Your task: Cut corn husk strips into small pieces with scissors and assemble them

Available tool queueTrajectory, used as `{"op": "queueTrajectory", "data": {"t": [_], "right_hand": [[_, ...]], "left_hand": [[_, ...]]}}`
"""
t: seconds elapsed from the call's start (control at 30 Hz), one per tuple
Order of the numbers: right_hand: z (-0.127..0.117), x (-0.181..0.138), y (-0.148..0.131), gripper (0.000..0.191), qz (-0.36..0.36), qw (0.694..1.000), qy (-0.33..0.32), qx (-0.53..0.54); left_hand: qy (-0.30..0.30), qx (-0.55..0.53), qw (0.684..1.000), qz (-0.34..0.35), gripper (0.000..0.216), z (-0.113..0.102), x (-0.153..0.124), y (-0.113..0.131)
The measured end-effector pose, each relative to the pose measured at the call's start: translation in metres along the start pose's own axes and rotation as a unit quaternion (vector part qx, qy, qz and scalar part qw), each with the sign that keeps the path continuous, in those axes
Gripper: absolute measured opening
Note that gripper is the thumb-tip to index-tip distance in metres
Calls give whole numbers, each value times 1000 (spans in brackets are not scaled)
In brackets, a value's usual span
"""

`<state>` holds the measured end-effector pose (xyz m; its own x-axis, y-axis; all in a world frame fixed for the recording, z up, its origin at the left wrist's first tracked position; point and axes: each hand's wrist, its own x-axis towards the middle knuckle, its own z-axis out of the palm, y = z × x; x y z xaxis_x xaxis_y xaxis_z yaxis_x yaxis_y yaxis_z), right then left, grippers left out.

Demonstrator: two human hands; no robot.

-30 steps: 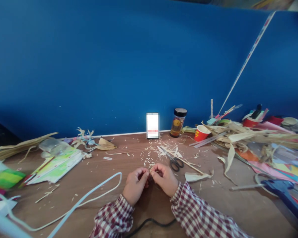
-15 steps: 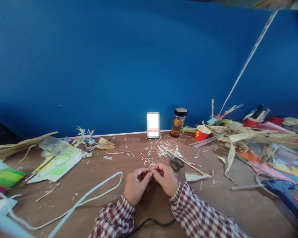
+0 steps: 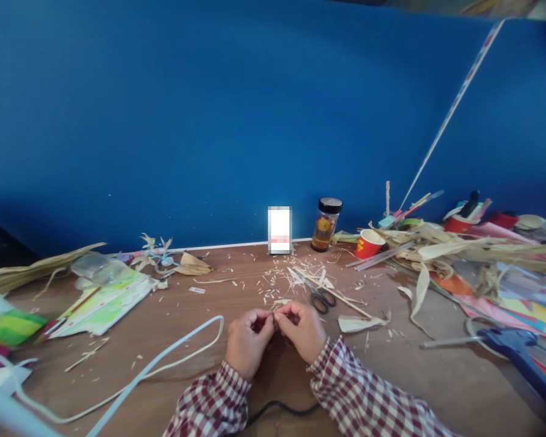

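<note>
My left hand (image 3: 249,341) and my right hand (image 3: 303,331) meet in front of me, thumbs and forefingers pinched together tip to tip. Whatever sits between the fingertips is too small and too covered to name. Just beyond them lies a scatter of short pale straw-like snippets (image 3: 266,284). A pair of scissors with dark handles (image 3: 322,299) rests among the snippets, beyond my right hand. Alongside it lie a thin stick (image 3: 346,297) and a pale piece of dried husk (image 3: 361,323).
Toward the back stand a black-lidded jar (image 3: 326,224) and a red paper cup (image 3: 370,244). Dried husks (image 3: 464,246) and coloured paper pile up at right, near a blue glue gun (image 3: 516,346). A white cable (image 3: 164,364) loops at left, before a green-painted sheet (image 3: 104,303).
Both hands stay pinched together at nearly the same spot, with the fingertips shifted slightly left and down. The objects on the table lie as before.
</note>
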<state>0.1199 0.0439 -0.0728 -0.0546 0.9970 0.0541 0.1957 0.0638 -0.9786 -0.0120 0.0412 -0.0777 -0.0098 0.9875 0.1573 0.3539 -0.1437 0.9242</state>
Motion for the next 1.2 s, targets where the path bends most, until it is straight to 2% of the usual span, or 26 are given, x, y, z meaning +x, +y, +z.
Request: {"op": "queueTrajectory", "data": {"t": [0.2,0.37,0.53,0.67,0.83,1.2], "right_hand": [[1,3,2,18,41,999,-7,35],[0,7,5,18,68,996,-23,53],[-1,6,3,15,62,997,-16,53],[-2,6,3,18,55,997,-10,45],[-2,6,3,22,49,998,0,36],[-10,9,4,23,28,999,37,9]], "left_hand": [[6,-38,999,-12,16,-1,1,1],[-50,-147,988,-24,13,1,3,-3],[-69,-172,981,-49,17,2,3,-2],[-41,-193,978,-71,18,2,3,-2],[9,-285,950,-127,23,5,3,-4],[30,-378,910,-169,23,4,6,-2]]}}
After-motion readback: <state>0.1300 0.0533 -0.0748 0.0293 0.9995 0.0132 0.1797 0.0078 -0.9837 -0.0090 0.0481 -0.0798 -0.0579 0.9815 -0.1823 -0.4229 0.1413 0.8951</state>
